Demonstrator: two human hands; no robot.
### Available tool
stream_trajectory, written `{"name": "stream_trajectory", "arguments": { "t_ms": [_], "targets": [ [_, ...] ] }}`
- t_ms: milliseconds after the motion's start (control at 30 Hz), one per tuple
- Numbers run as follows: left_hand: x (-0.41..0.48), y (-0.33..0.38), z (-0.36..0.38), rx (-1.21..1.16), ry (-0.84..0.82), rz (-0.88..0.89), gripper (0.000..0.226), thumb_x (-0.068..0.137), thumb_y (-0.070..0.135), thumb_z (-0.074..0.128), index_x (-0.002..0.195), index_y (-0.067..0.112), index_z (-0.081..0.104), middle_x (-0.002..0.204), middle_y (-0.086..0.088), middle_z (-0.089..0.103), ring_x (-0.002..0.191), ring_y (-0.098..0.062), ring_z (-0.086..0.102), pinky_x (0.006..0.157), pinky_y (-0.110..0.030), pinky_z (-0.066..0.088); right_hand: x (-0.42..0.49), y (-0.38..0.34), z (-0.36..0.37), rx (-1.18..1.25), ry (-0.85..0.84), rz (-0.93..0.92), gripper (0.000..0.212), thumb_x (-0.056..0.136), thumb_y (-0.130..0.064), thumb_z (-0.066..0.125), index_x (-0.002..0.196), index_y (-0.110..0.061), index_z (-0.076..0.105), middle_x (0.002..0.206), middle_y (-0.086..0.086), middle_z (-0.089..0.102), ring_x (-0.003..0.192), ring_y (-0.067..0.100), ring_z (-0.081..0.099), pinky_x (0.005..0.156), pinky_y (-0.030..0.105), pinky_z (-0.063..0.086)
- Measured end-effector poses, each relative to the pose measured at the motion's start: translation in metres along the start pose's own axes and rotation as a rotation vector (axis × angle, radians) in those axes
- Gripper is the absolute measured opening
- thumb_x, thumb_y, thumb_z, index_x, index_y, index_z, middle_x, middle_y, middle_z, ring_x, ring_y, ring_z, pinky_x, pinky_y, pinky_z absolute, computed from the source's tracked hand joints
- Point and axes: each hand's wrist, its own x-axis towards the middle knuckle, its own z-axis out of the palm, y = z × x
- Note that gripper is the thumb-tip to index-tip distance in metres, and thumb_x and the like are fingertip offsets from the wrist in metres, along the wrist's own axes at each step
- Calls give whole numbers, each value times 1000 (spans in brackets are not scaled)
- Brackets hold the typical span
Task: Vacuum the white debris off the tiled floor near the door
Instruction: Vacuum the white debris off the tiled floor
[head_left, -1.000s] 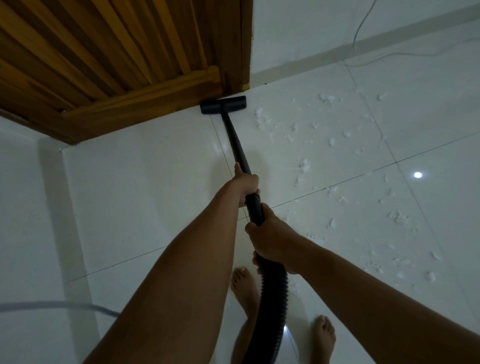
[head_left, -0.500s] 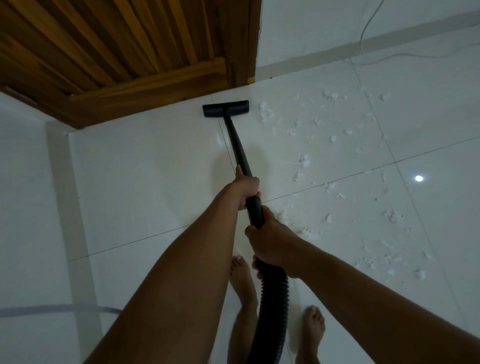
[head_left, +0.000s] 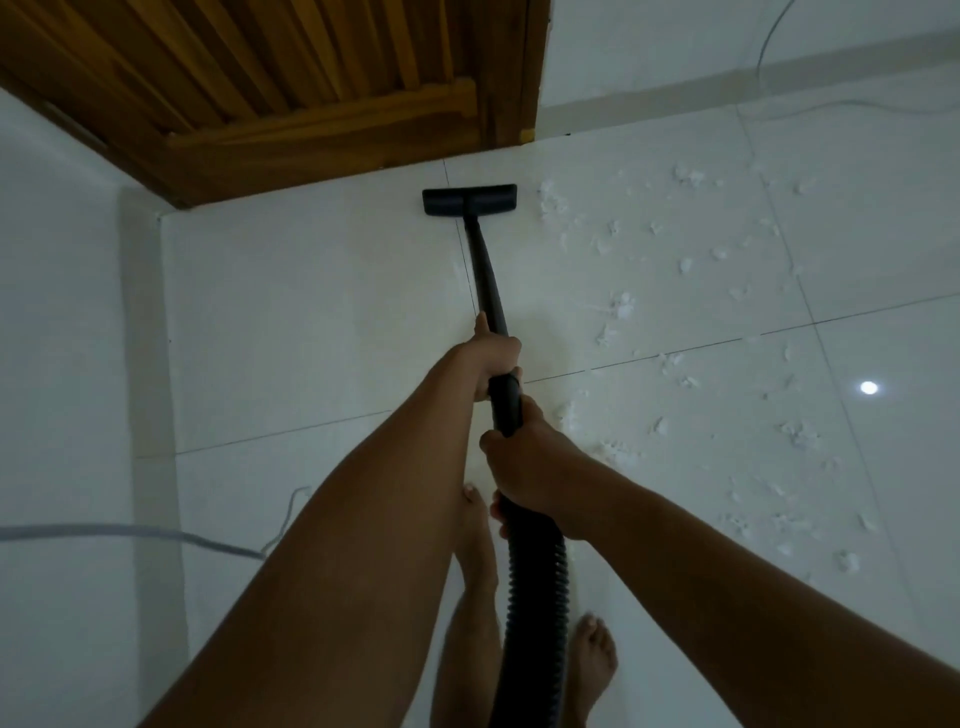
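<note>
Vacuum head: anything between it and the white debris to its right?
Nothing visible. The vacuum head rests on the tiled floor, with the nearest white debris just off its right end, only bare tile between. Left hand and right hand grip the wand behind it.

I saw the black nozzle (head_left: 469, 200) flat on the white tiled floor (head_left: 322, 322), near the wooden door (head_left: 291, 67). Its wand (head_left: 485, 275) sloped toward the near side into a ribbed hose (head_left: 535, 597). White debris (head_left: 621, 306) lay scattered at the right, the nearest clump just beside the nozzle.

Vacuum hose (head_left: 537, 597) beyond bottom edge
</note>
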Motion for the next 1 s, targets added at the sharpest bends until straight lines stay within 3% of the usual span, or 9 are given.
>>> {"name": "stream_trajectory", "arguments": {
  "t_ms": [133,233,367,500,567,667,767,900,1000],
  "targets": [
    [-21,-43,28,-6,6,6,84,101,7,41,160,44,-7,84,-10,56,62,-15,52,66,-31,55,-20,51,-7,-60,-23,-21,72,98,-22,48,158,-43,15,112,24,65,81,35,72,80,51,63],
    [-38,-79,51,-16,7,4,83,102,7,40,160,43,-7,84,-9,55,61,-14,51,60,-30,53,-38,93,-12,-44,-56,1,69,102,-20,48,159,-40,15,96,17,61,68,28,65,79,48,63],
    [-57,-135,81,-16,11,-2,85,101,7,41,159,43,-10,82,-10,57,61,-16,51,65,-32,53,-63,152,-12,-58,-90,14,71,104,-24,49,160,-41,10,103,18,60,73,29,64,80,45,63],
    [-72,-178,95,0,27,-17,87,101,9,43,158,46,-11,95,-12,58,65,-17,54,75,-37,58,-82,196,-5,-66,-112,8,70,102,-22,48,159,-41,12,103,18,60,78,30,65,84,49,63],
    [-83,-194,99,7,33,-13,88,100,8,44,159,45,-10,91,-11,58,66,-18,54,81,-39,58,-92,210,-2,-65,-133,11,68,103,-22,48,159,-39,13,101,17,60,72,28,66,71,44,65],
    [-101,-214,104,35,42,1,86,100,6,43,160,42,-7,90,-10,58,65,-15,53,70,-33,56,-107,229,5,-2,-134,34,64,105,-18,46,158,-39,15,93,19,58,50,21,60,42,28,53],
    [-111,-238,105,36,44,4,84,101,8,42,160,41,-8,84,-8,55,62,-14,52,62,-30,53,-115,251,19,14,-126,33,65,104,-18,47,158,-39,16,100,21,58,53,23,59,41,28,52],
    [-118,-281,105,36,30,7,86,100,7,43,159,43,-9,88,-9,55,64,-16,53,72,-34,55,-122,289,43,-7,-120,35,63,104,-17,47,157,-31,16,102,20,58,52,21,60,45,30,53],
    [-130,-318,105,53,23,23,87,101,6,43,160,42,-9,104,-14,57,67,-17,54,69,-34,55,-131,321,65,-22,-115,26,64,104,-18,47,158,-33,14,95,18,60,52,20,61,49,32,55]
  ]
}}
